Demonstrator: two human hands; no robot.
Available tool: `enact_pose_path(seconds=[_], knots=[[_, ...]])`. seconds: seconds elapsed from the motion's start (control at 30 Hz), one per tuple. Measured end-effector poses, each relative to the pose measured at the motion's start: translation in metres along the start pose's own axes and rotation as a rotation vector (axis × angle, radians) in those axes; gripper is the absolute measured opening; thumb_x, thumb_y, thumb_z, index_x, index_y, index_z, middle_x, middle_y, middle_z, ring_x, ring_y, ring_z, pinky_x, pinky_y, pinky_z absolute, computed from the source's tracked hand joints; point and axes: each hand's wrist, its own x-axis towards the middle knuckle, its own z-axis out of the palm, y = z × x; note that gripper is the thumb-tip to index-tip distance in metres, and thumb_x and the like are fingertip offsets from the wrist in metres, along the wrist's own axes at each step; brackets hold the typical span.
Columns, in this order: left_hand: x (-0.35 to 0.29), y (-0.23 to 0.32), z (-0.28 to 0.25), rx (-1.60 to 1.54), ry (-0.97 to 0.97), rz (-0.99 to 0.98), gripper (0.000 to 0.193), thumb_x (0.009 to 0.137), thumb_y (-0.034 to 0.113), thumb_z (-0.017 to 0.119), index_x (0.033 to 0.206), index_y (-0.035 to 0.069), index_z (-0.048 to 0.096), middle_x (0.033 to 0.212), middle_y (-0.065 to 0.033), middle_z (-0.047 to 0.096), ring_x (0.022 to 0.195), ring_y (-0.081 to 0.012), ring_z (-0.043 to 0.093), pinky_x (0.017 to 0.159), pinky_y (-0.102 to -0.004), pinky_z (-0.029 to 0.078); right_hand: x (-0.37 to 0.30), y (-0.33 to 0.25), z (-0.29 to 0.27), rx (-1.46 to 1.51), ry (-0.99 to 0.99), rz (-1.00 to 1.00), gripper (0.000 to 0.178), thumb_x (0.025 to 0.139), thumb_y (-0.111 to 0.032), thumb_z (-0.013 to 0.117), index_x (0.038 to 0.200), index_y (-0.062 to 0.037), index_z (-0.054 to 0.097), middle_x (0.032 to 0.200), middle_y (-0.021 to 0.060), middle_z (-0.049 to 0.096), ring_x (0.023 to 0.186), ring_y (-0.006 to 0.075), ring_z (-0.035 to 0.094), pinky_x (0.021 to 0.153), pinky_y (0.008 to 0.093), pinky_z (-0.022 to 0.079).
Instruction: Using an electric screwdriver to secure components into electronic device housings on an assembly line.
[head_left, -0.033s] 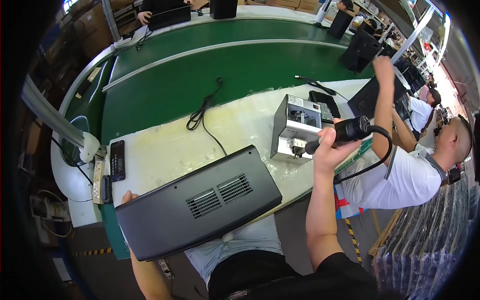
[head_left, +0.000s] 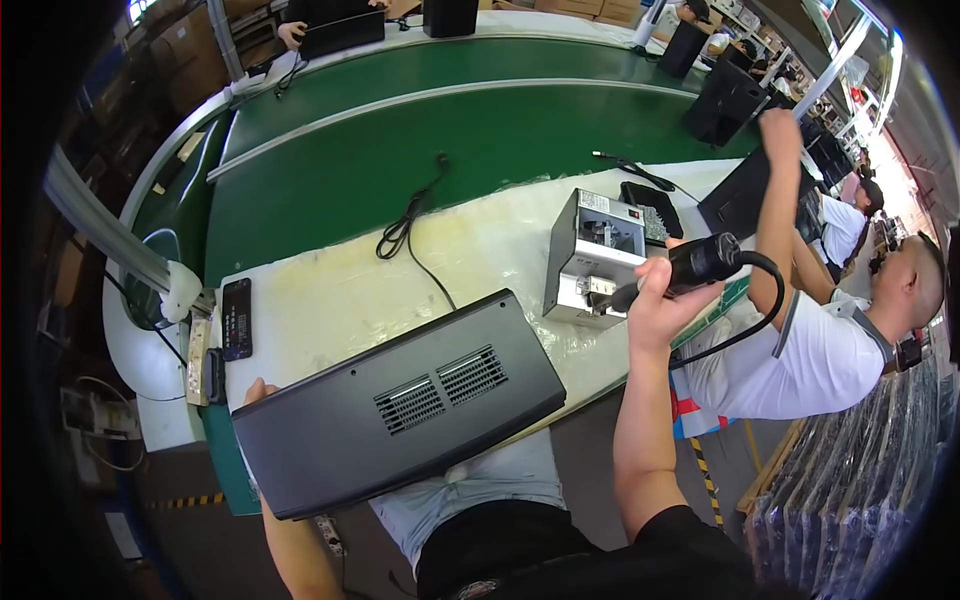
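Observation:
My left hand (head_left: 260,392) grips the left end of a long black box with two slotted vents (head_left: 410,415); most of its fingers are hidden behind it. The box lies tilted over the table's near edge and my lap. In my right hand (head_left: 655,310) is a black electric screwdriver (head_left: 705,262), its cable looping back to the right. The screwdriver's tip points left, at the front outlet of a grey metal screw feeder (head_left: 575,255). Whether the tip touches the outlet is hard to tell. A black power cord (head_left: 400,235) runs from behind the box's far edge.
A black tray of small screws (head_left: 655,215) stands beyond the feeder. A dark phone-like device (head_left: 237,318) and a power strip (head_left: 196,360) lie at the left. On my right a co-worker (head_left: 820,350) reaches over another black box (head_left: 735,200). A green conveyor belt (head_left: 330,160) runs behind.
The co-worker's raised forearm has shifted slightly to the right. My hands, the black box and the screwdriver stay in nearly the same places.

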Motion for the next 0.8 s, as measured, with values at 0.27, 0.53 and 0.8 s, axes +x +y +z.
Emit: enact_pose_path(seconds=[0.27,0.53,0.8], knots=[[-0.009,0.026,0.047,-0.180,-0.064,-0.024,0.036,0.095,0.026,0.052,0.061,0.017,0.045,0.052,0.0043,0.043,0.045,-0.0081,0.043,0.043,-0.0250,0.036,0.055,-0.098,0.046,0.294,-0.020,-0.087,0.045,0.094,-0.012,0.047,0.133,0.0031,0.031,0.108,0.0227,0.057,0.055,0.0147,0.057,0.046,0.0233,0.046],[-0.022,0.037,0.077,-0.356,0.001,-0.058,0.042,0.098,0.028,0.045,0.058,0.020,0.039,0.048,0.0060,0.036,0.040,-0.0071,0.036,0.039,-0.0236,0.030,0.077,-0.145,0.097,0.402,-0.126,-0.095,0.033,0.094,-0.012,0.048,0.121,0.0030,0.037,0.105,0.0221,0.060,0.054,0.0159,0.058,0.046,0.0240,0.046],[0.005,0.027,0.030,-0.305,-0.405,-0.045,0.032,0.094,0.032,0.055,0.068,0.013,0.055,0.061,0.0009,0.055,0.052,-0.0101,0.051,0.052,-0.0264,0.044,0.059,-0.120,0.116,0.476,-0.256,-0.022,0.035,0.092,-0.009,0.051,0.121,0.0027,0.034,0.105,0.0205,0.059,0.054,0.0158,0.057,0.051,0.0260,0.049]])
